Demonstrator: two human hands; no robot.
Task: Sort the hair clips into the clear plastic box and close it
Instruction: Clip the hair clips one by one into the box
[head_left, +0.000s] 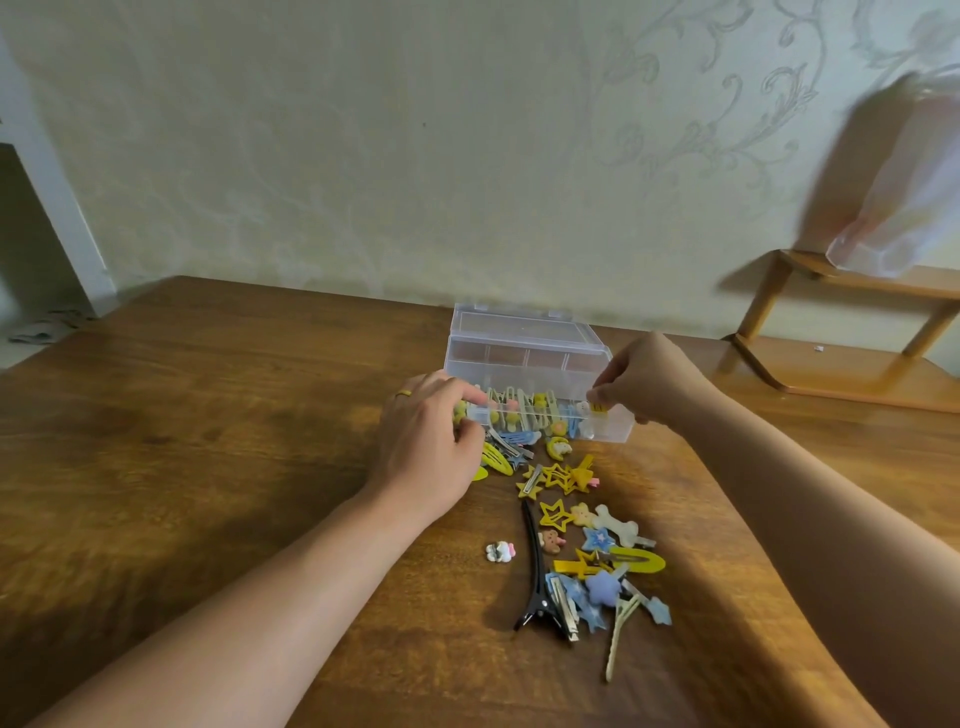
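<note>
Both hands grip the clear plastic box (540, 374), left hand (431, 436) at nine o'clock, right hand (641, 382) pinching at three.

Bare wooden table (182, 441) fills the left half of the frame, open for a reach. At centre, the clear box (530, 358) blocks the way forward; scattered hair clips (587, 551) crowd the lower centre-right. A shelf (852, 332) stands at right.

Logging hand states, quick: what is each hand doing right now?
Left hand: fingers curled on the clear plastic box's front left edge.
Right hand: pinches the box's front right edge.
</note>
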